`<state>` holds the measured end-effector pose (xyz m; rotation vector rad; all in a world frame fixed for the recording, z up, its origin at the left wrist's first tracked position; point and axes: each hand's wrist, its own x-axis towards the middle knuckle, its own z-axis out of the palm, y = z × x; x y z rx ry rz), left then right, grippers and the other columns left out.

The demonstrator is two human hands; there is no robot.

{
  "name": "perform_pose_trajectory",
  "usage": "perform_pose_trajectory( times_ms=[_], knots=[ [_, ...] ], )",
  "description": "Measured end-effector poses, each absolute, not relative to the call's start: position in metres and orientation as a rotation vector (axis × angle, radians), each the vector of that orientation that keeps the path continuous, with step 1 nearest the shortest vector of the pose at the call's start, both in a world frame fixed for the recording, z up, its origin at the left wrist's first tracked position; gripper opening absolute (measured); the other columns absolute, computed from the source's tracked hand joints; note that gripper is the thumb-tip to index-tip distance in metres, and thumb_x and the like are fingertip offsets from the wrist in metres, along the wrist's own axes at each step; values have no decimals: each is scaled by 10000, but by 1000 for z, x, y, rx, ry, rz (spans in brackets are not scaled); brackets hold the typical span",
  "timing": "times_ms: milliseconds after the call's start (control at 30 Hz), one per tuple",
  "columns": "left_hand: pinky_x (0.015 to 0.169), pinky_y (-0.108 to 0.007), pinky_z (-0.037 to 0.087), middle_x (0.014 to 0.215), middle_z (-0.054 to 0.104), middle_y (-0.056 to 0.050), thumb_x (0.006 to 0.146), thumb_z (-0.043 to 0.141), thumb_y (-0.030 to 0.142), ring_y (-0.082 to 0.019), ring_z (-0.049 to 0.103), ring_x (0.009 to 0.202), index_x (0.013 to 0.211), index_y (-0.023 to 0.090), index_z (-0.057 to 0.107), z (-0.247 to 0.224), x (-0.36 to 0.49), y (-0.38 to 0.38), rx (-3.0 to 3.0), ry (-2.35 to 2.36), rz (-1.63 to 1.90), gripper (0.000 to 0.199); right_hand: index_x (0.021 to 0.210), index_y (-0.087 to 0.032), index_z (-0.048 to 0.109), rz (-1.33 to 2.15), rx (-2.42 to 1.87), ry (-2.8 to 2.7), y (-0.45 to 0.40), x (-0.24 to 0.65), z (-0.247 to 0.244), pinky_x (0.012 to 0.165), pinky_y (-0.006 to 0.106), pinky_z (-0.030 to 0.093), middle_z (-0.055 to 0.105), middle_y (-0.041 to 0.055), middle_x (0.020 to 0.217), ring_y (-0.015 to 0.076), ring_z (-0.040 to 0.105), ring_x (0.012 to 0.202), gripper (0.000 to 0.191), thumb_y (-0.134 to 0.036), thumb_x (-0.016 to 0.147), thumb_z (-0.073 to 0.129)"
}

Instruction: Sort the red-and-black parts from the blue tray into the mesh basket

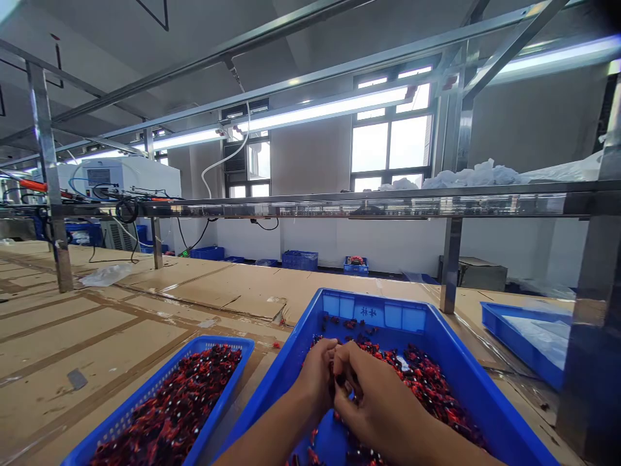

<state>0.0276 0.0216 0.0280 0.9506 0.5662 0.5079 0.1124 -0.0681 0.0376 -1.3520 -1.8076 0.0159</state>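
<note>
My left hand (pixel 316 377) and my right hand (pixel 371 391) meet above a large blue bin (pixel 453 336), fingertips pressed together. Between the fingers of my right hand shows a small dark red-black piece (pixel 340 380), glossy, its kind too small to make out. The curled fingers of my left hand touch the right ones; whatever they pinch is hidden. Beneath and around both hands, many loose red-and-black shiny pieces (pixel 436 391) lie in the bin. A blue perforated basket (pixel 245 353) to the left holds a heap of similar pieces (pixel 187 401).
Cardboard and tape cover the worktable (pixel 140 336). At right stands another blue tray (pixel 499 317) with white sheet material, behind a metal post (pixel 589 323). A metal shelf (pixel 315 207) runs across above the table, carrying white plastic bags (pixel 478 175). Blue crates (pixel 299 260) stand beyond.
</note>
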Motion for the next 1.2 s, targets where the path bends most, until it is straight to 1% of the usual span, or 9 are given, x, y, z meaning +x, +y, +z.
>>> perform_pose_trajectory(
  times_ms=[133,233,367,500,633,800,900,1033,1200],
  knots=[
    [450,-224,336,538,513,-26,581,494,96,-129,460,467,618,151,542,26,27,23,980,551,464,82,795,-226,441,355,-1318,-1512,-63,119,47,449,202,260,415,-96,554,81,375,465,202,-96,672,537],
    [480,-230,375,643,552,-11,485,471,13,-123,489,514,827,146,596,25,26,25,975,552,496,388,860,-239,436,818,-1120,-1154,-55,134,50,359,174,217,321,-135,494,57,217,366,234,-180,658,539],
    [562,-258,451,766,593,-36,602,508,-20,-127,557,606,1050,112,580,24,24,27,918,555,562,473,905,-238,451,1116,-816,-918,-43,158,48,294,160,158,247,-141,453,69,119,360,215,-268,706,528],
    [571,-245,455,795,600,-36,756,541,28,-106,549,598,1122,105,563,23,24,30,905,566,558,375,814,-234,429,962,-951,-1051,-36,170,41,309,183,205,240,-119,482,86,190,374,112,-304,747,485],
    [542,-251,448,753,590,-37,884,508,291,-126,549,573,1060,106,579,27,23,31,830,620,541,264,794,-201,556,679,-1214,-1327,-41,166,40,415,203,227,370,-96,479,82,288,411,93,-278,743,565],
    [494,-256,424,753,599,-57,881,467,476,-175,579,610,1061,109,572,31,20,34,814,583,569,422,848,-239,697,66,-1560,-1854,-53,150,42,550,237,264,616,-27,661,140,514,610,162,-246,687,691],
    [527,-275,451,775,605,-67,873,461,465,-193,594,644,1074,113,566,30,20,34,816,557,551,418,804,-234,681,49,-1585,-1864,-52,144,40,586,240,290,659,-20,729,150,555,666,162,-151,669,648],
    [639,-329,510,762,594,-62,806,450,257,-178,589,633,1080,98,566,27,22,34,816,475,549,337,675,-197,559,627,-1482,-1399,-46,147,42,476,215,219,486,-64,538,88,382,484,84,-148,639,617],
    [802,-400,522,798,599,-55,547,463,12,-173,623,684,1099,86,545,27,24,33,872,521,599,563,652,-211,427,1344,-1184,-864,-42,152,46,373,198,119,278,-99,504,64,201,398,161,-310,723,533]
  ],
)
